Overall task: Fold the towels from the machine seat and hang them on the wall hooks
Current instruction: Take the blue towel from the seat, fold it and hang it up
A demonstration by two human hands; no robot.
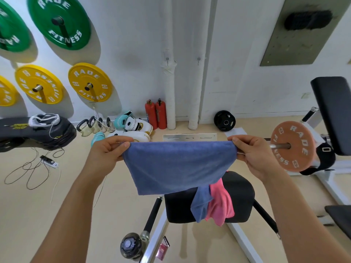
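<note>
Blue towel (178, 166) hangs stretched in the air between the two hands, its top edge pulled nearly straight from one grip to the other and its body drooping below both grips in a folded panel that narrows toward the lower edge. The left hand (108, 150) pinches the towel's left top corner, thumb lying over the cloth and fingers curled behind it. The right hand (250, 152) pinches the right top corner the same way, fingers closed on the fabric. Below the grips, under the towel's lower right part, the black machine seat (241, 194) carries a second blue towel (201, 204) and a pink towel (220, 204), both crumpled and draped over the seat's near side, touching each other. Beyond the grips, up on the white wall, two small wall hooks (167, 59) sit on the vertical pipes, well apart from the held towel. Just right of the right hand an orange weight plate (292, 147) sits on a bar
</note>
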